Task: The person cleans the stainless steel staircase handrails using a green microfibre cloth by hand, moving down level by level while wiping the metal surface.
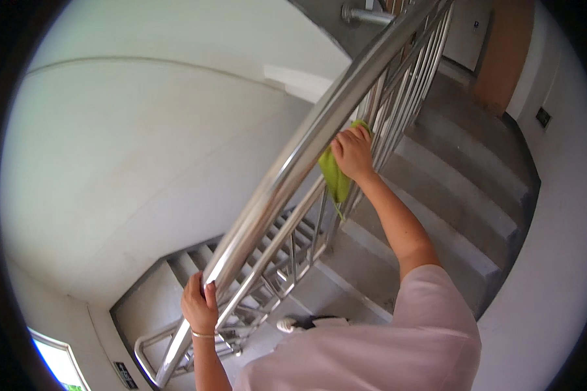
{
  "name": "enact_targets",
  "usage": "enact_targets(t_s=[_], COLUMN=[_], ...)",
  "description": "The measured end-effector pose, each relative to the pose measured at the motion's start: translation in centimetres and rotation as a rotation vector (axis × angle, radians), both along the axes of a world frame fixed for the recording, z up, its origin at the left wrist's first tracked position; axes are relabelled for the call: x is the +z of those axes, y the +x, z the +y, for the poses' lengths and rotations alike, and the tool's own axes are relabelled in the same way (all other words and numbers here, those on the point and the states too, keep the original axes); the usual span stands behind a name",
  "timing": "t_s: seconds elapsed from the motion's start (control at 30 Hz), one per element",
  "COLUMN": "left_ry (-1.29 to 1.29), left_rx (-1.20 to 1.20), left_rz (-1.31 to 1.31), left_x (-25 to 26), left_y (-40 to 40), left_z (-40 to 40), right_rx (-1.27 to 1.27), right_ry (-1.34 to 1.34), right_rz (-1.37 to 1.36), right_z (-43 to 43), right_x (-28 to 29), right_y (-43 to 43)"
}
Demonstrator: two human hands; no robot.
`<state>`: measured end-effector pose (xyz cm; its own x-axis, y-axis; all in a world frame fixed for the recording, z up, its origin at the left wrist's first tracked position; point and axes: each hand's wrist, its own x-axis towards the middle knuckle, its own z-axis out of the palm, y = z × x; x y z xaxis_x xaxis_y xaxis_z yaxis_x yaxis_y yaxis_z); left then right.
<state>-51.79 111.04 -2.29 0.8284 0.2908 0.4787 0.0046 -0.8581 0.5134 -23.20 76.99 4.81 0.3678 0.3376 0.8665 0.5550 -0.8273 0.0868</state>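
Observation:
A thick, shiny metal handrail (279, 181) runs slantwise from the lower left to the top of the picture. My left hand (199, 304) grips it low down, with a thin bracelet at the wrist. Farther up, my right hand (354, 150) holds a green cloth (336, 178) beside the upright bars just under the handrail. The cloth hangs down below my fingers. A thinner lower rail (298, 213) runs parallel beneath the handrail. My fingertips on the cloth are partly hidden.
Concrete steps (450, 195) climb on the right along a white wall (562, 195). Beyond the railing, another flight (195, 261) lies lower down. One shoe (287, 324) shows on the floor below me. A window (58, 359) is at lower left, a brown door panel (506, 54) at upper right.

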Motion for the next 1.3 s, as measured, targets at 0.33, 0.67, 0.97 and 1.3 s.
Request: enact_targets(t_s=[0.33,0.67,0.97,1.3], left_ry=[-0.066,-0.054,-0.018,-0.044], left_rx=[0.030,0.026,0.045,0.008], left_rz=[0.088,0.062,0.100,0.063], left_x=[1.3,2.8,0.8,0.7], left_y=[0.7,4.2,4.6,4.4], left_z=[-0.3,-3.4,-4.0,-3.2], right_rx=[0.407,0.453,0.557,1.099], right_ry=[-0.084,-0.467,-0.919,-0.081], right_rz=[0.291,0.412,0.565,0.939], right_z=[13.4,7.9,21.9,27.1], right_x=[-11.2,-7.6,-21.0,-26.5], right_y=[-11.5,-7.9,-18.8,-19.8])
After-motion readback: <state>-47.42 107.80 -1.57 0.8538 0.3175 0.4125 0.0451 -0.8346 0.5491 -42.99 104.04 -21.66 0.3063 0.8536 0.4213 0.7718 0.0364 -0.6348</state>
